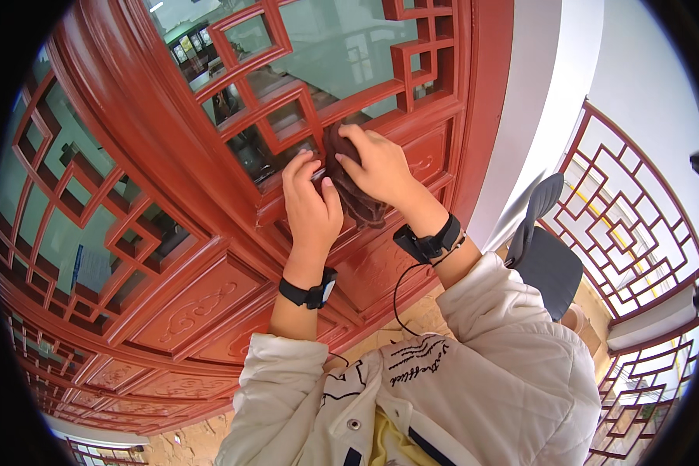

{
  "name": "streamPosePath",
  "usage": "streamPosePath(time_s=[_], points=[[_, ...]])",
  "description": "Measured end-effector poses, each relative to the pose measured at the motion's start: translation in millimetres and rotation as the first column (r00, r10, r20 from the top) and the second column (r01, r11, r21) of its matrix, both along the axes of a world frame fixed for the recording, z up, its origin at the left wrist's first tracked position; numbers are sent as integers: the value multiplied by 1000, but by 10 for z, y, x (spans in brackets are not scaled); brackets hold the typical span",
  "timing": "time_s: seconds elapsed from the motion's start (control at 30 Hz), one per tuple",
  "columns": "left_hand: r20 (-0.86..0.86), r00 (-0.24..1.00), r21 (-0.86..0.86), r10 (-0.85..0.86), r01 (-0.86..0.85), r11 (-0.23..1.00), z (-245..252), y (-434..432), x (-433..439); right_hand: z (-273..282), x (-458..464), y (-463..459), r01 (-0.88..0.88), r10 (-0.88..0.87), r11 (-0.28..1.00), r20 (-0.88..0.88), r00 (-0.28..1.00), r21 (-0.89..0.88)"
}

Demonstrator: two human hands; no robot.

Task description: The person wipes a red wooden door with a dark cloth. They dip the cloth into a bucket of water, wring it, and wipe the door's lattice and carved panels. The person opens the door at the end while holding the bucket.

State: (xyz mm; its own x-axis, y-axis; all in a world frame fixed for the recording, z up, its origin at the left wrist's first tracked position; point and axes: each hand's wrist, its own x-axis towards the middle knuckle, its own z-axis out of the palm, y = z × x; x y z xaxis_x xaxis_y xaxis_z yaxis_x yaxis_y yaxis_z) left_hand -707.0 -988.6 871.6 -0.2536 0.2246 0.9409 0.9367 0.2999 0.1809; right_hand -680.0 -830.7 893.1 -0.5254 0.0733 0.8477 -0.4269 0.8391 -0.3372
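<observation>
A dark brown cloth (pixel 355 195) is bunched in my right hand (pixel 381 169), which presses it against the bottom rail of a red lattice door panel (pixel 271 204). My left hand (pixel 312 201) is just left of the cloth, its fingers slightly curled and near the lower lattice; whether its fingertips touch the wood or the cloth I cannot tell. Behind the lattice is glass (pixel 343 52) with reflections on it. Below the rail are carved red wooden panels (pixel 378 276). Each wrist wears a black strap with a small device.
On the right stands a black chair (pixel 544 268) beside a white wall (pixel 535 116). Beyond it is a brown lattice railing (pixel 629 215). More red lattice panels (pixel 75 192) run along the left. A thin black cable (pixel 397 300) hangs from my right wrist. Tan paving (pixel 204 440) shows below.
</observation>
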Motion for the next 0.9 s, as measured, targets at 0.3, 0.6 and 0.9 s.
streamPosePath(time_s=[0.3,0.6,0.9], points=[[-173,976,-63,133,-146,987,63,363,-30,149,101,581,496,-514,847,52,856,192],[-172,951,-51,258,-270,961,127,365,-55,318,302,835,164,-139,983,241,960,-85],[-191,882,-39,430,-445,895,284,174,-61,604,-71,714,488,-437,833,-230,870,263]])
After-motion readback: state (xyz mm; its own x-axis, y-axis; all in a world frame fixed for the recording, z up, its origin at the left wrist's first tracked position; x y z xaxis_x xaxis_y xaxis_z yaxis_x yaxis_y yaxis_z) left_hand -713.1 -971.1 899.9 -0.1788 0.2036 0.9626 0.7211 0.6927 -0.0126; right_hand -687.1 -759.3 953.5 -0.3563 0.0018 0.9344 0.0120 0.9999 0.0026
